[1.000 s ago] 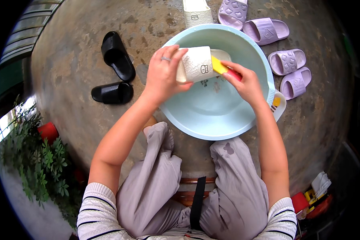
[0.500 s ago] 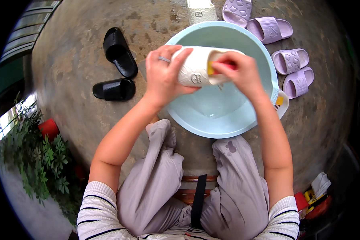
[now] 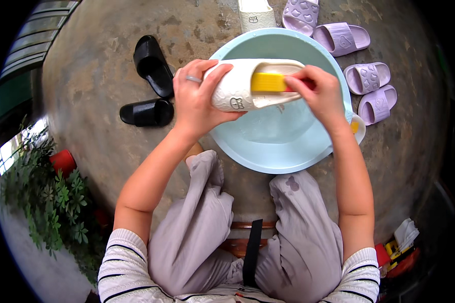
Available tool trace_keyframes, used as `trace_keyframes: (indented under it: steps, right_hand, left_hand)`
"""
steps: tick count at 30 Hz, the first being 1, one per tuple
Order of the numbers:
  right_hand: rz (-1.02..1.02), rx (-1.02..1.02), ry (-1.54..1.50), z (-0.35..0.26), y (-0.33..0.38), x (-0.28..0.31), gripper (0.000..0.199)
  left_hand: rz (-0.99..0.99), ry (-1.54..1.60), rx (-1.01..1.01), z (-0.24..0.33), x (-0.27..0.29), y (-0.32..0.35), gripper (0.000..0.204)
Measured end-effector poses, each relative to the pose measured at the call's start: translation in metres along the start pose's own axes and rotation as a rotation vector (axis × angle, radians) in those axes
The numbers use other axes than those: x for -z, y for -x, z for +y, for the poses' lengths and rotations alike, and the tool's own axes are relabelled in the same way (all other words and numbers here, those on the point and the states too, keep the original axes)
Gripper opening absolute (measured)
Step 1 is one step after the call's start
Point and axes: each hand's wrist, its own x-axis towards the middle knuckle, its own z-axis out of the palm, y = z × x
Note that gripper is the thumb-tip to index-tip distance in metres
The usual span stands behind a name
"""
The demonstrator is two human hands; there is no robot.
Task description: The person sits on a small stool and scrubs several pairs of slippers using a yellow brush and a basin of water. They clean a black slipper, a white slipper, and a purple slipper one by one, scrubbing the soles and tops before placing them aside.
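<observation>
Clutching embossed cream rubber slipper [image 3: 240, 88] in left hand [image 3: 197, 98] grip; right hand [image 3: 318, 93] grip holding yellow brush [image 3: 269, 82] over smooth round basin [image 3: 268, 156].

Soft, even daylight fills the scene, bright enough to show clear colour on the concrete floor [image 3: 106, 65] and the pale blue basin [image 3: 288, 151], with only faint shadows under the black slippers [image 3: 149, 88]. The fisheye lens bends straight lines toward the rim and leaves black corners around a round picture. The centre is sharp, while the green plants [image 3: 50, 202] at the left edge look smeared, and a small overexposed patch glares beside them.
</observation>
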Motion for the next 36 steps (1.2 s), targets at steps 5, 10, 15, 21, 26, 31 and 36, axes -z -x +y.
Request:
trace_keyframes:
  steps: [5, 10, 15, 21, 26, 31, 36]
  right_hand:
    - [0.075, -0.136, -0.079, 0.019, 0.012, 0.008, 0.019]
    - [0.038, -0.067, -0.031, 0.008, 0.014, -0.013, 0.02]
    - [0.155, -0.379, 0.215, 0.054, 0.035, 0.001, 0.014]
    - [-0.154, -0.382, 0.697, 0.087, 0.066, -0.067, 0.038]
    - [-0.255, -0.424, 0.58, 0.092, 0.078, -0.058, 0.036]
    - [0.279, -0.154, 0.153, 0.053, 0.079, -0.021, 0.039]
    - [0.197, 0.068, 0.107, -0.033, 0.088, -0.019, 0.044]
  left_hand:
    - [-0.003, 0.011, 0.057, -0.007, 0.0, 0.007, 0.084]
    - [-0.03, -0.056, 0.066, -0.007, 0.007, 0.011, 0.087]
    - [-0.034, -0.261, 0.117, -0.017, 0.014, 0.025, 0.087]
    - [-0.077, -0.328, 0.171, 0.0, 0.005, 0.02, 0.09]
    - [-0.168, -0.242, 0.281, 0.005, 0.005, 0.011, 0.091]
    - [-0.266, -0.083, 0.406, 0.011, 0.006, -0.003, 0.093]
    - [-0.406, 0.514, 0.777, 0.016, 0.007, -0.027, 0.091]
